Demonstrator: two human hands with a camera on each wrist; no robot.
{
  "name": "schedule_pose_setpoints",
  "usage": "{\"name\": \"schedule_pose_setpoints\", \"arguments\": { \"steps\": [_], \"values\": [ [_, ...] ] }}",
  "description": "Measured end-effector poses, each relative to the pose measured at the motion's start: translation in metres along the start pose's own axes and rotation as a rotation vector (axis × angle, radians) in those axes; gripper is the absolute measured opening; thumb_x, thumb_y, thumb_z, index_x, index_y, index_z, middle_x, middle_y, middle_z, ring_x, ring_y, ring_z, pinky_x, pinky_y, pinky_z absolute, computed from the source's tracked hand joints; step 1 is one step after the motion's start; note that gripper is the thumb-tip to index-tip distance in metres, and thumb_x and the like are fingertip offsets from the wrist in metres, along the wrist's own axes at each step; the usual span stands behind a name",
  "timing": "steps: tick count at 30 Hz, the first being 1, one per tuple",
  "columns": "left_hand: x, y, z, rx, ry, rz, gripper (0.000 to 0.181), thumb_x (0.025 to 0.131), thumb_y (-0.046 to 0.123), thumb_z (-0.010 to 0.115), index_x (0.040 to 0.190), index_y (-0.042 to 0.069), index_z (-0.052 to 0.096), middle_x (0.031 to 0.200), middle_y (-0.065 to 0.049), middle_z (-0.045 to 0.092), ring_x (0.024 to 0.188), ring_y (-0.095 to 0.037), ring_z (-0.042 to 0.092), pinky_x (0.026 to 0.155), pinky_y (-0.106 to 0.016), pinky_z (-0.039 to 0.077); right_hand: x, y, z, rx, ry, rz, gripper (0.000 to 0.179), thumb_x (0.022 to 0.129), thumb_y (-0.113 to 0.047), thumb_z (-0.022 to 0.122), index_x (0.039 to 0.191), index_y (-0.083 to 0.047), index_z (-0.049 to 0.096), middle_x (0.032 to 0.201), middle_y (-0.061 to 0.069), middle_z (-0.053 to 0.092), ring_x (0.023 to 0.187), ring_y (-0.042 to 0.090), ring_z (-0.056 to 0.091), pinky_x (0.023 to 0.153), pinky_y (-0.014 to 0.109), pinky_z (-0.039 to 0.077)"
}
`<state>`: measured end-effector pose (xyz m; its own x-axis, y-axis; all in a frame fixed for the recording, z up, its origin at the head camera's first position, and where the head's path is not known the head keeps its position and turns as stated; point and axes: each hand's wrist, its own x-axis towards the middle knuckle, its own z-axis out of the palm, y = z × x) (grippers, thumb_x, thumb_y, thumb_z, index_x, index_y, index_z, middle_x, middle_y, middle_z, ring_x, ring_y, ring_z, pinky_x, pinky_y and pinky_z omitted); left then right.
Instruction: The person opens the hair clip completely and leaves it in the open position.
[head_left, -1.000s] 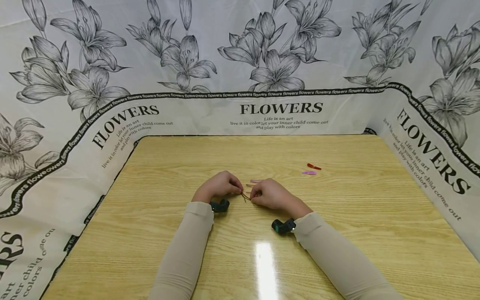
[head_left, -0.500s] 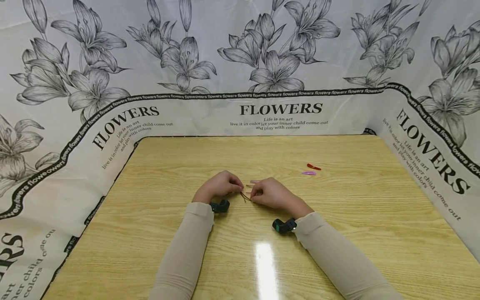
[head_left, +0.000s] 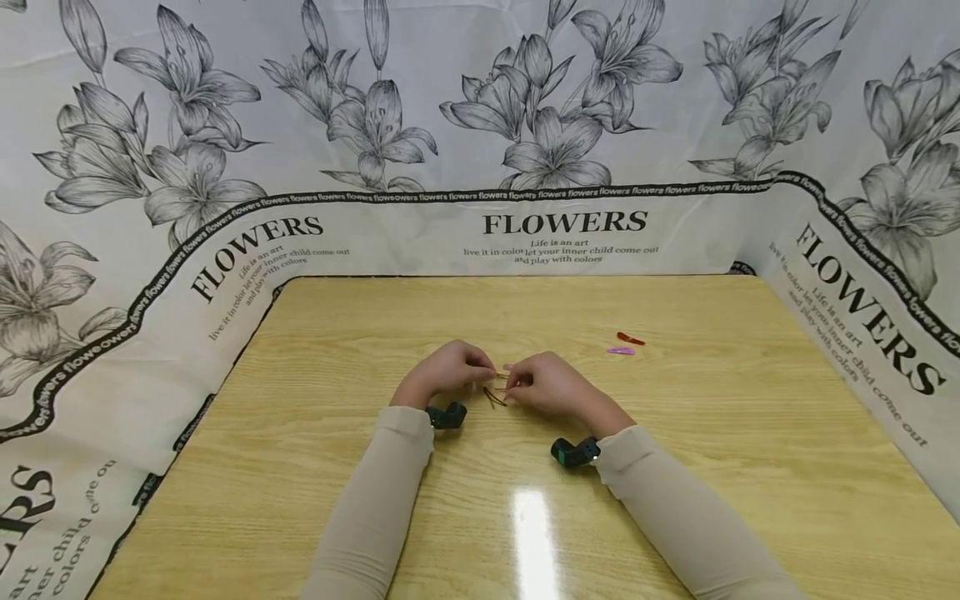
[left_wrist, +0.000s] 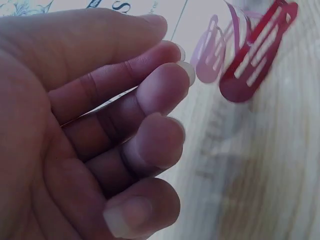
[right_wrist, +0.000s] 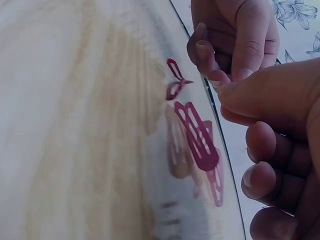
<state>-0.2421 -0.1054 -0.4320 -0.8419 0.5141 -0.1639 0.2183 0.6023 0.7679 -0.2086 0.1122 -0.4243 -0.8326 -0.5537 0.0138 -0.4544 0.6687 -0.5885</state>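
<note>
My left hand (head_left: 453, 367) is over the middle of the table, fingers loosely bent. In the left wrist view nothing shows between its thumb and fingers; a red hair clip (left_wrist: 255, 60) and a pink hair clip (left_wrist: 209, 55) appear just past the fingertips. Opposite it, my right hand (head_left: 547, 383) has thumb and forefinger brought together. Their tips lie right at the end of a thin V-shaped clip (head_left: 492, 397); I cannot tell whether they pinch it. The right wrist view shows both hands' fingertips meeting, with a dark pink clip (right_wrist: 202, 142) and a sprung-open red clip (right_wrist: 175, 82) nearby.
Farther back to the right, a red hair clip (head_left: 631, 338) and a lilac hair clip (head_left: 621, 351) lie side by side. More slim clips lie between the hands, partly hidden by the fingers. A flower-printed cloth (head_left: 562, 237) borders the wooden table (head_left: 337, 317).
My left fingertips have moved right and slightly up, away from the V-shaped clip they were at. The right hand stays near that clip's end. The whole head view has shifted slightly.
</note>
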Motion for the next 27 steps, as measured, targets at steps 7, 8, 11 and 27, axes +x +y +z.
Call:
{"name": "schedule_pose_setpoints", "arguments": {
  "steps": [7,8,11,27],
  "values": [
    [0.011,0.015,0.007,0.010,0.004,0.046,0.020,0.092,0.036,0.065,0.094,0.018,0.074,0.091,0.004,0.071,0.080,-0.013,0.059,0.073,-0.029,0.049,-0.005,0.005,-0.013,-0.026,0.006,0.013,0.004,0.088,-0.021,0.070,0.087,-0.019,0.074,0.072,-0.006,0.061,0.066,0.012,0.050,0.063,0.028,0.043],
    [0.012,0.018,0.008,0.010,0.003,0.051,0.021,0.092,0.036,0.065,0.095,0.018,0.074,0.092,0.003,0.071,0.081,-0.013,0.059,0.073,-0.029,0.049,-0.005,0.005,-0.015,-0.033,0.007,0.009,0.005,0.088,-0.021,0.070,0.088,-0.018,0.074,0.072,-0.006,0.061,0.066,0.012,0.050,0.063,0.028,0.043],
    [0.016,0.025,0.011,0.010,0.000,0.063,0.022,0.093,0.035,0.063,0.097,0.016,0.074,0.095,0.001,0.072,0.085,-0.013,0.060,0.077,-0.029,0.049,-0.007,0.008,-0.020,-0.053,0.017,-0.007,0.006,0.088,-0.020,0.071,0.089,-0.016,0.074,0.072,-0.005,0.061,0.066,0.012,0.050,0.063,0.028,0.043],
    [0.030,0.048,0.032,0.049,0.092,0.090,0.020,0.095,0.032,0.060,0.099,0.017,0.073,0.090,0.003,0.068,0.077,-0.013,0.059,0.069,-0.028,0.049,-0.017,0.028,-0.045,-0.091,0.055,0.047,0.007,0.089,-0.021,0.068,0.091,-0.016,0.073,0.068,-0.003,0.058,0.059,0.012,0.048,0.059,0.029,0.040]
  ]
}}
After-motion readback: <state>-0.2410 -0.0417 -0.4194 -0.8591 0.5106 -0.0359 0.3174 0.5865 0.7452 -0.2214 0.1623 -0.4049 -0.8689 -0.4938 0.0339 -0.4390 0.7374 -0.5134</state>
